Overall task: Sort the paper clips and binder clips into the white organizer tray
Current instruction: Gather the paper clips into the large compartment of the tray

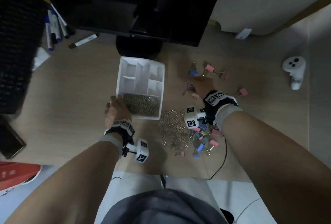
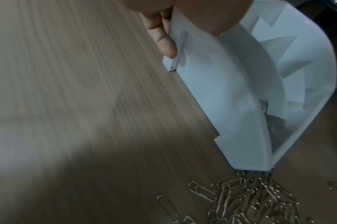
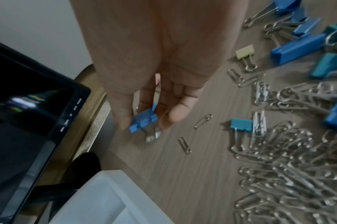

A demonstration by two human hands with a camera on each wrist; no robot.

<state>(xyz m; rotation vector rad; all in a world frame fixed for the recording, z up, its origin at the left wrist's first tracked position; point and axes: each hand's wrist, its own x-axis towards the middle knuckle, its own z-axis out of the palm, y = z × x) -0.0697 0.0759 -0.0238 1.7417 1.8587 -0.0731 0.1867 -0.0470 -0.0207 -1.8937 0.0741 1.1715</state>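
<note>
The white organizer tray [image 1: 119,80] stands mid-desk, its near compartment full of paper clips [image 1: 141,106]; the other compartments look bare. My left hand [image 1: 116,101] grips the tray's near-left corner. In the left wrist view its fingers [image 2: 166,45] lie along the tray [image 2: 211,94] wall, thumb over the rim. Right of the tray, my right hand [image 1: 190,87] hovers low over the desk. It pinches a blue binder clip [image 3: 143,120] between thumb and fingers [image 3: 174,116]. A loose paper clip pile [image 1: 172,128] and mixed binder clips [image 1: 204,135] lie by my right wrist.
A black monitor [image 1: 125,3] and its stand [image 1: 138,46] sit just behind the tray. Markers [image 1: 55,26] and a keyboard [image 1: 16,53] lie at the left, a white controller [image 1: 293,71] at the far right. Pink binder clips [image 1: 210,68] are scattered beyond my right hand.
</note>
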